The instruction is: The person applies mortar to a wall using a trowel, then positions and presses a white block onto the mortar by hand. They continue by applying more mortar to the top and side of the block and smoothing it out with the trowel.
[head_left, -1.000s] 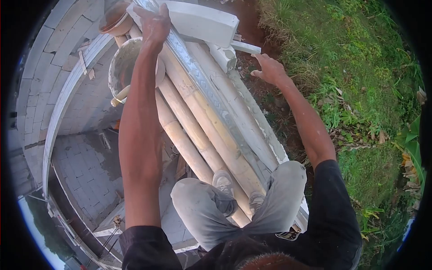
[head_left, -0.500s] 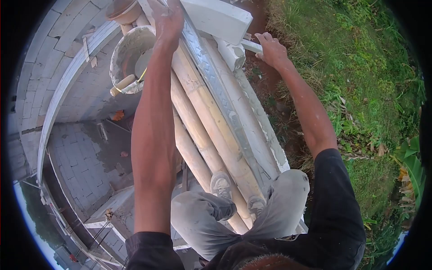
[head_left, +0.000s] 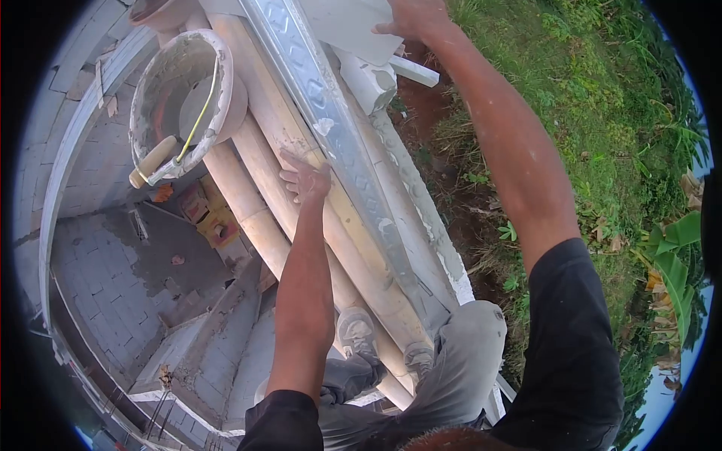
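Note:
My left hand (head_left: 307, 179) lies with its fingers spread on the thick bamboo poles (head_left: 350, 225). Just right of it, a long galvanized metal channel (head_left: 320, 120) with an embossed pattern runs along the poles. At the top edge, my right hand (head_left: 421, 19) grasps the end of a pale building block (head_left: 350, 30), thumb against its face; its other fingers are partly cut off. Below that hand, a white bar (head_left: 415, 71) sticks out beside a smaller broken block (head_left: 368, 83). A mortar-smeared bucket (head_left: 226, 105) with a wooden-grip handle stands left of my left hand.
Another container (head_left: 158, 11) stands behind the bucket. On the left, block walls and a curved metal strip (head_left: 56, 195) surround a lower floor (head_left: 113, 278). To the right, the wall's rough edge (head_left: 429, 203) drops toward soil and grass (head_left: 579, 128). My shoes (head_left: 357, 331) rest on the bamboo.
My left hand has come back from the far end of the metal channel onto the bamboo. My right hand has moved from the white bar up to the block's end. The view has shifted slightly.

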Demonstrator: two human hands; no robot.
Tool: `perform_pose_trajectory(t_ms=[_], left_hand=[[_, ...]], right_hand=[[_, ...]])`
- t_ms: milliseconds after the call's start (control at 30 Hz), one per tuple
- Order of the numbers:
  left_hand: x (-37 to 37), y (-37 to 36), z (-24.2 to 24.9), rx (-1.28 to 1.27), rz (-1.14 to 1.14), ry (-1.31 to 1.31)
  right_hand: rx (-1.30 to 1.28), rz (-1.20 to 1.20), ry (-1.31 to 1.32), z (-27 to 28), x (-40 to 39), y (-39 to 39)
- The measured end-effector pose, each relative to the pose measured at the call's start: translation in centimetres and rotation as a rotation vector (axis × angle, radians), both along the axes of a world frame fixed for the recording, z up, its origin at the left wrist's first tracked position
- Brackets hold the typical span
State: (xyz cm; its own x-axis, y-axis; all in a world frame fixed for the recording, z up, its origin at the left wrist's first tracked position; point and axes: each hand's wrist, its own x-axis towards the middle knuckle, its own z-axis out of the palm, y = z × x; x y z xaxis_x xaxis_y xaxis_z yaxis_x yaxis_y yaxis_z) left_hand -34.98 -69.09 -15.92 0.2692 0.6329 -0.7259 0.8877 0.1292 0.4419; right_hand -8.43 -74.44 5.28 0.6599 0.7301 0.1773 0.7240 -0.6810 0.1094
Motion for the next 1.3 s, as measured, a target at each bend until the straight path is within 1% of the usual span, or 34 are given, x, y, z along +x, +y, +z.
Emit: perform_pose_trajectory(t_ms=[33,100,200,233,300,400,467,500,567,600,667,733,800,833,967,1033,1067,1133,1167,1200,1267,1300], left_hand=[[-0.5,-0.1,-0.1,0.013,-0.016,0.002],[-0.4,-0.1,-0.1,0.058,-0.019,0.003],[-0.1,-0.2,0.4,0.031,0.025,0.025],[0.1,-0.3,0.6,0.026,0.028,0.022],[0.5,-0.3,0.9,0.032,0.016,0.117],[0.7,-0.4,0.7,0.042,0.016,0.138],[0.8,-0.1,1.1,0.026,0.019,0.146],[0.7,-0.2,1.3,0.006,0.013,0.151],[0.1,-0.2,1.0,0.002,0.026,0.127],[0.5,-0.1,0.8,-0.003,0.033,0.097],[0.5,0.1,0.5,-0.006,0.039,0.067],[-0.2,-0.4,0.6,-0.031,0.066,0.063],[0.0,-0.3,0.9,0.020,0.020,0.057],[0.2,0.0,0.8,0.021,0.023,0.050],[-0.2,-0.3,0.1,-0.002,0.034,0.027],[-0.3,-0.1,-0.2,-0.007,0.044,-0.008],[-0.7,0.0,-0.5,-0.007,0.028,-0.012],[-0.9,-0.1,-1.5,-0.025,0.075,-0.080],[-0.9,-0.1,-1.9,-0.007,0.044,-0.071],[-0.3,0.4,-1.5,0.001,0.054,-0.086],[-0.4,0.3,-0.1,-0.032,0.053,-0.036],[0.0,0.2,0.8,-0.021,0.034,0.026]], right_hand=[[-0.097,-0.033,0.119,-0.2,1.6,1.4],[-0.094,-0.042,0.149,-0.8,2.7,3.0],[-0.139,-0.047,0.148,-1.8,4.7,5.0],[-0.140,-0.039,0.149,-2.0,5.3,5.5],[-0.140,-0.017,0.151,-3.1,6.5,6.8],[-0.138,0.026,0.162,-5.1,7.5,8.6],[-0.069,-0.091,0.239,-5.4,7.1,9.7],[-0.069,-0.089,0.241,-5.6,6.9,9.7],[-0.113,-0.021,0.238,-5.0,6.9,9.3],[-0.114,-0.030,0.218,-4.2,6.8,8.9],[-0.060,-0.033,0.275,-4.1,5.0,7.8],[-0.135,-0.076,0.322,-4.6,5.3,6.5],[-0.147,-0.086,0.385,-4.3,5.9,4.5],[-0.084,-0.035,0.333,-4.2,5.2,3.0],[-0.015,-0.008,0.313,-4.5,5.0,-0.9],[-0.194,-0.139,0.384,-1.8,2.8,0.3],[-0.190,-0.155,0.381,-2.3,2.4,1.0],[-0.144,-0.175,0.248,-4.2,2.4,2.1],[-0.124,-0.166,0.249,-4.6,2.9,2.2],[-0.116,-0.156,0.234,-4.3,3.6,2.3],[-0.090,-0.182,0.362,-4.6,3.9,0.6],[-0.056,-0.164,0.308,-5.6,4.0,-0.2]])
